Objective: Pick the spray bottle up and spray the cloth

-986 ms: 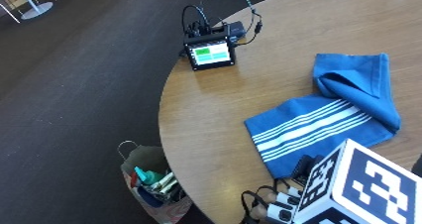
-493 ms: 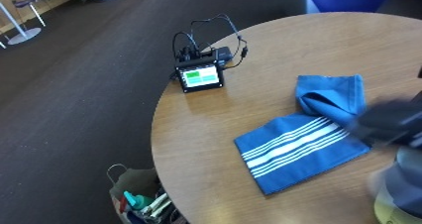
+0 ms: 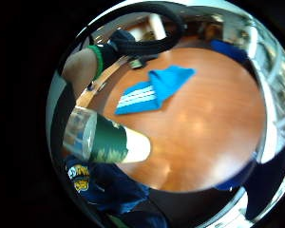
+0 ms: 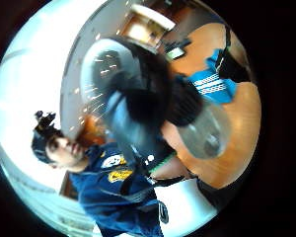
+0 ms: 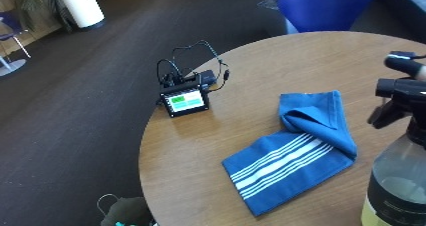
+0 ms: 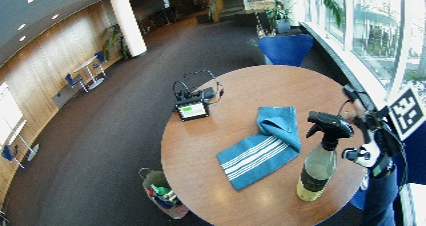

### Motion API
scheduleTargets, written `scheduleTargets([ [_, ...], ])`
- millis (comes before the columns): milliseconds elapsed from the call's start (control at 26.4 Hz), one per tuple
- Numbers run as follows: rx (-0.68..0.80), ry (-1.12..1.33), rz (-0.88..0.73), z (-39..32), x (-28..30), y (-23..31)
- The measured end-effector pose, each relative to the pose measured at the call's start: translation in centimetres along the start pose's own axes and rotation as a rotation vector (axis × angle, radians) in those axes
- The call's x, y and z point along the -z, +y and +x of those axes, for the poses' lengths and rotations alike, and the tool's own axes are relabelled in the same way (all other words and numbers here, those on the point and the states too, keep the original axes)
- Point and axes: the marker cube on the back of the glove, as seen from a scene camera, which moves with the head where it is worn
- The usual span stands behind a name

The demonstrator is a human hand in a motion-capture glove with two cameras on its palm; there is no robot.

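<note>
spray bottle (image 6: 321, 158) standing upright on the table (image 6: 226, 86) near its edge, beside the cloth | cloth (image 6: 261, 146) lying partly folded mid-table | right hand (image 6: 373, 146) hovering just beside the bottle, apart from it; finger state: cannot tell

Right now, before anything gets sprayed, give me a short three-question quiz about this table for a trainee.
1. True or false: the spray bottle lies on its side.
2. What sits near the table edge, apart from the cloth? A) a small screen with cables B) a mug C) a book
3. Fill in: the blue cloth's stripes are ____.

Key: 1 false, it stands upright; 2 A; 3 white.
</note>
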Motion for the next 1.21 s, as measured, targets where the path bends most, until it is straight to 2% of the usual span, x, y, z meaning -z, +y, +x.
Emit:
scheduleTargets([
  [152, -0.004, -0.105, -0.085, 0.2, -0.7, -2.7],
  [379, -0.179, -0.281, -0.168, -1.6, -1.1, -7.0],
  [531, -0.416, -0.268, -0.305, -1.0, -1.0, -9.7],
  [645, -0.633, -0.129, -0.486, 1.4, -1.4, -10.4],
  [759, -0.751, 0.011, -0.594, 4.0, -1.7, -10.4],
  [872, -0.786, 0.082, -0.615, 5.0, -1.5, -10.7],
  [1214, -0.790, 0.097, -0.640, 5.0, -2.0, -10.8],
])
